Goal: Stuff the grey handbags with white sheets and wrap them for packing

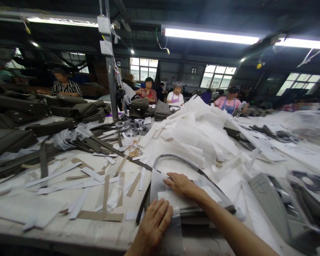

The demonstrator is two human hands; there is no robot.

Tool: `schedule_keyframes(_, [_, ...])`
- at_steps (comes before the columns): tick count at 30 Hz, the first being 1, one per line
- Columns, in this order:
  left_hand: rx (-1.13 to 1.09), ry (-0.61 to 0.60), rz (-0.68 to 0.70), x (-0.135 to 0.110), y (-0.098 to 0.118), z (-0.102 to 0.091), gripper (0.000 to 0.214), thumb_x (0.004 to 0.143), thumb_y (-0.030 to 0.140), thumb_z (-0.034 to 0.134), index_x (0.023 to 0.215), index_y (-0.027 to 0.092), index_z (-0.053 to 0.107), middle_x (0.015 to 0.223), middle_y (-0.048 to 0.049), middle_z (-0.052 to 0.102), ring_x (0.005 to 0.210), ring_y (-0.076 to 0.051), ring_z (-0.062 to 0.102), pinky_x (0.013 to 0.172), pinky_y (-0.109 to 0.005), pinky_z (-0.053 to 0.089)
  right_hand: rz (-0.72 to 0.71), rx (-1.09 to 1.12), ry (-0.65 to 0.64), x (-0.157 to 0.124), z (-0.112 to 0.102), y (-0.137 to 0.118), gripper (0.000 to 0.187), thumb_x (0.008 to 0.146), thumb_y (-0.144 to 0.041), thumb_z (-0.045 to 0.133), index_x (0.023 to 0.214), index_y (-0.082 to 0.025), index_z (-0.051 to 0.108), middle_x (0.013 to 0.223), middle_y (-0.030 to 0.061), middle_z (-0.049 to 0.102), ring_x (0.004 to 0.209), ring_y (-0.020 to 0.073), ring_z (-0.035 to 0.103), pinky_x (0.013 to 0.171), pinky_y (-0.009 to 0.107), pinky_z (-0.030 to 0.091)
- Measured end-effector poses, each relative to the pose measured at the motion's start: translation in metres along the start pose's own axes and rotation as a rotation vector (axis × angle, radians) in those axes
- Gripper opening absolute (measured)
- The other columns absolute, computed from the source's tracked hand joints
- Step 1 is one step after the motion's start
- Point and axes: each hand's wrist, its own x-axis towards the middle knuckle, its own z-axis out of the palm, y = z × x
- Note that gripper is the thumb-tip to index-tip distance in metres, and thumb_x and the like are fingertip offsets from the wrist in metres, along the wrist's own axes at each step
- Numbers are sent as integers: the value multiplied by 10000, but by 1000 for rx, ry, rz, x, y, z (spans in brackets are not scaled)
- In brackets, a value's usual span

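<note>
A grey bag in a clear plastic sleeve (162, 185) lies flat on the worktable (69, 227) in front of me. My right hand (181, 185) rests on top of it with fingers stretched flat, pressing the sleeve down. My left hand (153, 222) lies at the sleeve's near edge, fingers flat and together on the plastic. A dark strap (176, 160) arcs over the far end of the bag.
A heap of white paper sheets (197, 135) rises behind the bag. Loose grey and brown strips (104, 199) litter the table to the left. Dark bags (13, 138) are stacked far left. Wrapped bags (277, 206) lie right. Several people sit along the far side.
</note>
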Motion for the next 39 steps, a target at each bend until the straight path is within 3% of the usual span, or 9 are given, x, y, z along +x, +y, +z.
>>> schedule_keyframes(5, [24, -14, 11, 0, 1, -1, 438, 989, 97, 293, 1359, 118, 527, 1356, -140, 587, 1378, -287, 418, 1043, -439, 487, -61, -39, -30, 25, 32, -23, 460, 956, -451, 464, 1153, -72, 635, 1179, 246, 655, 1130, 362, 587, 975, 495, 390])
schedule_keyframes(7, [-1, -27, 8, 0, 2, -3, 443, 986, 87, 283, 1357, 110, 522, 1311, -140, 620, 1354, -270, 454, 1058, -441, 474, -85, -19, -40, 24, 26, -25, 451, 964, -438, 451, 1165, -80, 637, 1190, 228, 657, 1120, 345, 592, 972, 475, 396])
schedule_keyframes(11, [-63, -50, -41, 0, 3, -2, 436, 975, 60, 287, 1330, 116, 534, 1251, -123, 656, 1296, -219, 516, 1099, -416, 437, -132, 64, -34, 16, -10, -7, 442, 1003, -390, 352, 1308, -169, 583, 1301, 104, 636, 1153, 238, 584, 969, 331, 407])
schedule_keyframes(14, [-83, -8, -50, 1, 3, -1, 417, 984, 74, 287, 1311, 117, 544, 1225, -122, 663, 1278, -211, 528, 1101, -405, 435, -73, 52, -13, 8, -29, 16, 412, 984, -327, 362, 1194, -142, 665, 1195, 116, 689, 1088, 245, 608, 922, 317, 411])
schedule_keyframes(18, [-73, 15, -42, 6, 4, -5, 419, 990, 70, 271, 1301, 106, 549, 1211, -124, 665, 1275, -203, 526, 1101, -392, 438, 0, 11, -70, 5, -20, 34, 327, 942, -277, 438, 950, -143, 736, 968, 118, 744, 892, 228, 651, 791, 292, 429])
schedule_keyframes(24, [-66, -28, -62, 14, 6, -18, 469, 955, 17, 290, 1362, 111, 503, 1255, -138, 638, 1325, -216, 483, 1086, -403, 457, 15, 18, -87, 16, 2, 24, 330, 962, -275, 420, 932, -155, 726, 987, 126, 743, 883, 217, 650, 756, 283, 424])
schedule_keyframes(30, [-96, -41, -35, 15, 6, -18, 486, 928, -2, 300, 1353, 112, 506, 1312, -141, 615, 1374, -244, 428, 1077, -449, 463, -16, 65, -72, 20, 0, 14, 316, 965, -286, 441, 993, -175, 736, 1038, 116, 750, 965, 249, 674, 840, 324, 462])
schedule_keyframes(35, [-151, -85, -77, 15, 7, -19, 477, 914, -5, 336, 1349, 113, 491, 1269, -125, 645, 1299, -197, 512, 1098, -410, 447, -103, 101, 12, -29, -16, 17, 460, 945, -356, 529, 1374, -188, 544, 1394, 113, 581, 1290, 255, 521, 1089, 382, 375])
schedule_keyframes(39, [-164, -101, -97, 14, 9, -19, 487, 915, -3, 339, 1368, 121, 466, 1262, -126, 647, 1273, -203, 537, 1087, -425, 458, -403, 32, -25, -87, -13, 20, 646, 773, -307, 764, 1375, -243, 539, 1398, 91, 579, 1315, 275, 501, 1149, 462, 334])
